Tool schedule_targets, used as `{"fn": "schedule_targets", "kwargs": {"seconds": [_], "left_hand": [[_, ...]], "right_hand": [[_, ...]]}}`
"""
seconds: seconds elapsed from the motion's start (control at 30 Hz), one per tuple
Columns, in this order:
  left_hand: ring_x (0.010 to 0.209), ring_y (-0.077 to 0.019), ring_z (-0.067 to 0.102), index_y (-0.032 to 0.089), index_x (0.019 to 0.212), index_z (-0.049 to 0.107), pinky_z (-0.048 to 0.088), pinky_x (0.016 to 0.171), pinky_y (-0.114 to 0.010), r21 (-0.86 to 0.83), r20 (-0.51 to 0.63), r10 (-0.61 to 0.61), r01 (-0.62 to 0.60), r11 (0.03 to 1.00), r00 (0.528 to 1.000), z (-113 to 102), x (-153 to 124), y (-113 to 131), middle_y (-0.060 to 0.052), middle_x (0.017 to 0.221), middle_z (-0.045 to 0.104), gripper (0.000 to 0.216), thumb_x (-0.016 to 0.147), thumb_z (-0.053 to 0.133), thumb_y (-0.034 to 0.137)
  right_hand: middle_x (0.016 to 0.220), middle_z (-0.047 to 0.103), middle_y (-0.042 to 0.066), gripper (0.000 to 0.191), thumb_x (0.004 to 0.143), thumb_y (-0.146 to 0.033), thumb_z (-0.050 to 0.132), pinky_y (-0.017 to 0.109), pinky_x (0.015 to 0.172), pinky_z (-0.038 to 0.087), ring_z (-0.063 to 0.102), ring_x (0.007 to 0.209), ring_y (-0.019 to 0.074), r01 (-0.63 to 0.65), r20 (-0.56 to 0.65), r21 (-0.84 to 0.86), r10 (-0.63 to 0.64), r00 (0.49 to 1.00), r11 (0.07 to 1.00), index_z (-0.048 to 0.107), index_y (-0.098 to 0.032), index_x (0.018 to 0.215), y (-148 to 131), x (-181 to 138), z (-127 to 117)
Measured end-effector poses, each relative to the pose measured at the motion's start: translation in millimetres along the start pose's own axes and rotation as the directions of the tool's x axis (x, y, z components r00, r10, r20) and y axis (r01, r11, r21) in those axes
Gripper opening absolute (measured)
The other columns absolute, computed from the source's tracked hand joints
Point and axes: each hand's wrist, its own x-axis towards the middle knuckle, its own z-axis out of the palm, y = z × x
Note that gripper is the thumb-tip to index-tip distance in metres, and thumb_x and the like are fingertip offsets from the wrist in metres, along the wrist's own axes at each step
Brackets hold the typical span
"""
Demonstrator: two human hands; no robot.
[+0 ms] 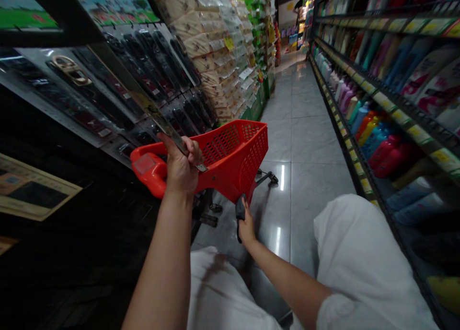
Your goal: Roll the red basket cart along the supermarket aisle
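Note:
My left hand [182,164] is closed around a long, flat metal strip [153,110], which slants from the upper left down to the right. The strip's lower end sticks out just past my fingers, in front of a red shopping cart [230,169]. Lower and to the right, my right hand [247,226] wraps around a black handle-like object [240,209]. Its full shape is partly hidden by my fingers, so its kind cannot be told. The cart, with perforated basket sides and a red handle, stands behind both hands.
Packaged black belts [138,56] hang on a display at the left. Stacked beige packs [212,47] stand beyond it. Along the right runs a shelf [391,107] of colourful bottles. A grey tiled aisle [309,138] leads away between them. My bent knee [348,239] is at the lower right.

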Motion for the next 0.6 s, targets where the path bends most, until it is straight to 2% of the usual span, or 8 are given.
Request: {"fn": "schedule_targets", "kwargs": {"seconds": [0.07,0.13,0.23,0.3,0.37,0.47,0.53,0.6], "left_hand": [[0.033,-0.0065,0.024,0.020,0.050,0.041,0.023,0.035,-0.022,0.004,0.005,0.005,-0.005,1.000,1.000,0,-1,0,0.005,0.041,0.025,0.066,0.084,0.032,0.076],[0.033,-0.0062,0.024,0.020,0.050,0.041,0.023,0.035,-0.022,0.009,0.017,0.016,-0.016,1.000,1.000,0,-2,0,0.005,0.041,0.025,0.067,0.085,0.031,0.076],[0.034,-0.0061,0.023,0.019,0.050,0.042,0.022,0.035,-0.021,0.015,0.016,0.015,-0.016,1.000,1.000,0,-3,0,0.005,0.041,0.025,0.068,0.084,0.030,0.076],[0.034,-0.0059,0.023,0.019,0.050,0.042,0.023,0.035,-0.021,0.018,-0.002,0.005,-0.005,1.000,1.000,0,-4,0,0.005,0.042,0.025,0.068,0.084,0.030,0.077],[0.035,-0.0059,0.023,0.019,0.050,0.041,0.023,0.035,-0.020,0.023,-0.006,0.001,-0.001,1.000,1.000,1,-6,1,0.006,0.042,0.024,0.068,0.083,0.030,0.078],[0.035,-0.0060,0.022,0.019,0.050,0.041,0.023,0.036,-0.020,0.032,0.020,0.012,-0.013,0.999,1.000,2,-9,2,0.006,0.042,0.023,0.068,0.083,0.030,0.078],[0.035,-0.0063,0.022,0.019,0.050,0.041,0.023,0.036,-0.020,0.038,0.031,0.019,-0.021,0.999,0.999,2,-11,3,0.006,0.042,0.023,0.068,0.082,0.030,0.079],[0.036,-0.0067,0.022,0.020,0.050,0.041,0.023,0.036,-0.021,0.036,0.040,0.028,-0.030,0.999,0.999,2,-13,4,0.006,0.042,0.023,0.068,0.081,0.030,0.079]], "right_hand": [[0.138,0.061,0.005,0.073,0.065,-0.011,0.048,0.043,0.114,0.036,0.052,0.133,0.0187,-0.160,-0.089,0.071,0.167,0.982,0.984,0.054,-0.021,0.137,21,8,-9],[0.110,0.074,0.004,0.059,0.064,-0.018,0.053,0.042,0.101,0.049,0.067,0.108,0.0211,-0.302,-0.125,0.131,0.318,0.940,0.944,0.063,-0.020,0.122,38,18,-20],[0.067,0.071,-0.002,0.037,0.064,-0.025,0.056,0.038,0.075,0.058,0.067,0.065,0.0201,-0.400,-0.111,0.151,0.418,0.902,0.904,0.068,-0.017,0.098,52,30,-34],[0.056,0.064,-0.005,0.031,0.066,-0.027,0.056,0.036,0.067,0.057,0.062,0.054,0.0186,-0.408,-0.101,0.151,0.425,0.900,0.900,0.067,-0.017,0.092,51,35,-37],[0.063,0.068,-0.003,0.034,0.069,-0.028,0.055,0.036,0.071,0.057,0.064,0.060,0.0192,-0.388,-0.106,0.153,0.405,0.908,0.909,0.067,-0.017,0.098,43,38,-32],[0.099,0.075,0.004,0.048,0.073,-0.027,0.055,0.036,0.090,0.053,0.069,0.093,0.0204,-0.316,-0.122,0.160,0.337,0.934,0.935,0.062,-0.018,0.121,15,39,-13],[0.128,0.067,0.006,0.060,0.075,-0.023,0.053,0.037,0.105,0.045,0.060,0.119,0.0195,-0.205,-0.130,0.151,0.225,0.966,0.967,0.053,-0.020,0.136,-12,39,0],[0.148,0.050,0.005,0.070,0.074,-0.015,0.049,0.039,0.117,0.033,0.045,0.137,0.0175,-0.033,-0.105,0.117,0.045,0.993,0.993,0.045,-0.021,0.144,-38,39,6]]}}
